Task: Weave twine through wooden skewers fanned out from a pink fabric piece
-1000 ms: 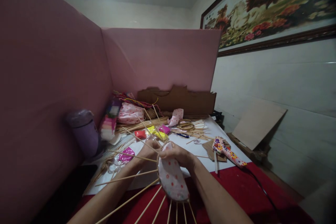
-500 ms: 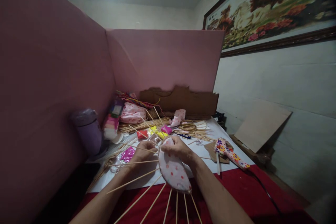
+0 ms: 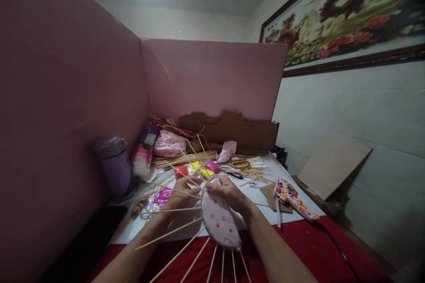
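Note:
A pink fabric-covered oval base with small red dots stands on edge over the red cloth, with several thin reed spokes fanning out from its rim. My left hand grips its far left edge among the spokes. My right hand curls over the top edge of the oval base, fingers closed on it. Both forearms reach in from the bottom of the view.
A white sheet covers the table's far part with loose reeds, coloured clay packets, a floral glue gun and brown cardboard. A purple cup stands at left. Pink screens wall the back and left.
The view has shifted slightly to the left. Both hands still hold the oval base, which sits a little more upright.

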The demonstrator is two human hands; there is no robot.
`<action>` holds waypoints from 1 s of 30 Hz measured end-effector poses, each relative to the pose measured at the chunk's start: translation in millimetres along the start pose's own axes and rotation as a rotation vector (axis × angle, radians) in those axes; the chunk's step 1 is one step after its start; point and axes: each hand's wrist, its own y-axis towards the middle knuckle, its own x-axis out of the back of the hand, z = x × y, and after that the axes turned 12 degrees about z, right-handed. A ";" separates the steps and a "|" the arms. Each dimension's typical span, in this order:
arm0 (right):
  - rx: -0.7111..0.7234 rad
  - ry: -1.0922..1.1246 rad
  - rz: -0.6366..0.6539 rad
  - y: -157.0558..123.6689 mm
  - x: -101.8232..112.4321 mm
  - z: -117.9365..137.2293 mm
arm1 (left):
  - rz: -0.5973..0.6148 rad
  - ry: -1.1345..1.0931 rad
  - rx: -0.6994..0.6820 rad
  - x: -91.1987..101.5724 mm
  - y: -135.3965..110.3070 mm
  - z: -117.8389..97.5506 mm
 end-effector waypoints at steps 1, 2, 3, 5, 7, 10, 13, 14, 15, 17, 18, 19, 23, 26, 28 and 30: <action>-0.007 0.006 0.009 0.0 -0.6 0.1 | -0.002 -0.027 -0.029 1.4 -1.1 -7.7; -0.012 0.010 0.017 0.1 -1.3 0.2 | -0.001 -0.073 -0.056 2.6 -2.8 -15.2; -0.015 0.012 0.027 0.2 -2.1 0.1 | 0.022 -0.196 -0.075 3.4 -4.8 -21.9; -0.018 0.015 0.046 0.3 -3.5 -0.4 | 0.067 -0.393 -0.090 3.5 -9.1 -31.6; -0.030 0.016 0.063 0.4 -4.5 -1.5 | 0.106 -0.463 -0.097 2.2 -12.3 -35.0; -0.039 0.008 0.066 0.4 -5.1 -4.2 | 0.128 -0.411 -0.104 0.5 -13.3 -31.2; -0.038 0.009 0.065 0.6 -4.9 -6.9 | 0.118 -0.378 -0.116 0.6 -12.3 -26.0; -0.037 0.014 0.066 0.7 -4.8 -7.5 | 0.112 -0.371 -0.115 0.7 -12.2 -25.3; -0.035 0.016 0.066 0.8 -4.7 -8.0 | 0.106 -0.366 -0.111 0.7 -12.3 -25.3; -0.033 0.016 0.064 0.8 -4.7 -8.1 | 0.098 -0.354 -0.097 0.2 -13.0 -27.0; -0.036 0.012 0.064 0.7 -4.8 -7.8 | 0.093 -0.348 -0.088 -0.2 -13.5 -28.3; -0.039 0.008 0.066 0.5 -4.8 -7.3 | 0.089 -0.343 -0.083 -0.7 -13.9 -29.6; -0.051 0.016 0.078 -0.2 -5.2 -4.2 | 0.081 -0.337 -0.078 -2.5 -14.7 -32.7; -0.063 0.025 0.071 -0.1 -5.5 -3.8 | 0.084 -0.340 -0.083 -2.6 -14.9 -32.1; -0.066 0.032 0.064 0.2 -5.6 -5.1 | 0.079 -0.348 -0.080 -2.0 -14.7 -30.8; -0.066 0.048 0.059 0.8 -5.5 -7.0 | 0.081 -0.354 -0.084 -1.0 -13.9 -29.0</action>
